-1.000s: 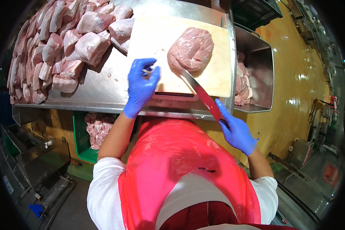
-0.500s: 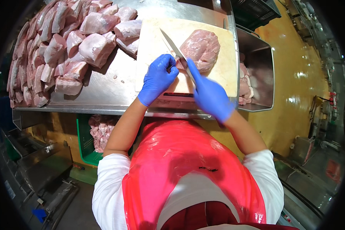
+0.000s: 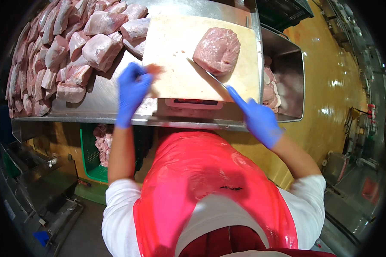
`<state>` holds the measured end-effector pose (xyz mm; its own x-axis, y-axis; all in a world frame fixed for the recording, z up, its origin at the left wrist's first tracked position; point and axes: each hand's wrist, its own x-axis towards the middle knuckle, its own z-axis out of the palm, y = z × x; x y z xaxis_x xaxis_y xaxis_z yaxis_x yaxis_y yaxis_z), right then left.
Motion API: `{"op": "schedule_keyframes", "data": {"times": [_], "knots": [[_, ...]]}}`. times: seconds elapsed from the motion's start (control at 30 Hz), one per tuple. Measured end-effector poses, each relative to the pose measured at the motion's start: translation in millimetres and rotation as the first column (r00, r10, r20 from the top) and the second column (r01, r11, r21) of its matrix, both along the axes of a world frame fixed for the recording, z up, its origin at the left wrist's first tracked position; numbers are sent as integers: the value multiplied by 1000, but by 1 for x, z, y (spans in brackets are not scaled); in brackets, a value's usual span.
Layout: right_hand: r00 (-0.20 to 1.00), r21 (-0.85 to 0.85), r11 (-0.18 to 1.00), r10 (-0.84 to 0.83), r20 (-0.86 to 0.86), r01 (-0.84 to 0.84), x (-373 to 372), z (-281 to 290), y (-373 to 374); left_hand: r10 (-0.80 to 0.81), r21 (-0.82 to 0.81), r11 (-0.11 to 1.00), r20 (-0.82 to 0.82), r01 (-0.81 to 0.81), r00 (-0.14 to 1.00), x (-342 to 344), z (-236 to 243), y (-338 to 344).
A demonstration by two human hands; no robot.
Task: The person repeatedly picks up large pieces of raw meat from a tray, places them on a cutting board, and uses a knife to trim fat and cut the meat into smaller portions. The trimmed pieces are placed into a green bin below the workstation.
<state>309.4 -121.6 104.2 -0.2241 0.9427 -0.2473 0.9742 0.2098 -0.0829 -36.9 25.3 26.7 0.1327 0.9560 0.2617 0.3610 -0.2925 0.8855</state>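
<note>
A trimmed piece of raw meat (image 3: 217,50) rests on the right half of the white cutting board (image 3: 165,34). In my right hand (image 3: 263,122), gloved in blue, is a knife (image 3: 208,74), its blade slanting up and left along the near edge of the meat. My left hand (image 3: 133,88), also blue-gloved, is at the board's left edge with its fingers pinched. From them sticks out a small reddish scrap of meat (image 3: 155,70), smeared by motion. Tiny bits of meat lie on the board's far left part.
Many pieces of raw meat (image 3: 64,51) are heaped on the steel table (image 3: 111,92) at left. A steel bin (image 3: 292,77) holding meat stands right of the board. Under the table is a green crate (image 3: 90,158) with trimmings; a scale display (image 3: 195,103) shows below the board.
My left hand has moved left off the meat, carrying a reddish scrap. My right hand has drawn the knife right and toward me, from the meat's left side to its near edge.
</note>
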Motion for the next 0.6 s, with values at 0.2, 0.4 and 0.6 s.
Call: {"op": "schedule_keyframes", "data": {"times": [0.2,0.4,0.6], "knots": [[989,87,996,22,-147,-9,129,8,-29,137,-289,845,-697,-450,704,-168,-45,-129],[549,-40,955,-204,-811,295,112,-36,145,176,-87,980,-49,-180,983,11,20,-71],[-76,-316,922,-307,-949,222,30,-62,164,198,-381,921,648,88,736,181,-17,-60]]}}
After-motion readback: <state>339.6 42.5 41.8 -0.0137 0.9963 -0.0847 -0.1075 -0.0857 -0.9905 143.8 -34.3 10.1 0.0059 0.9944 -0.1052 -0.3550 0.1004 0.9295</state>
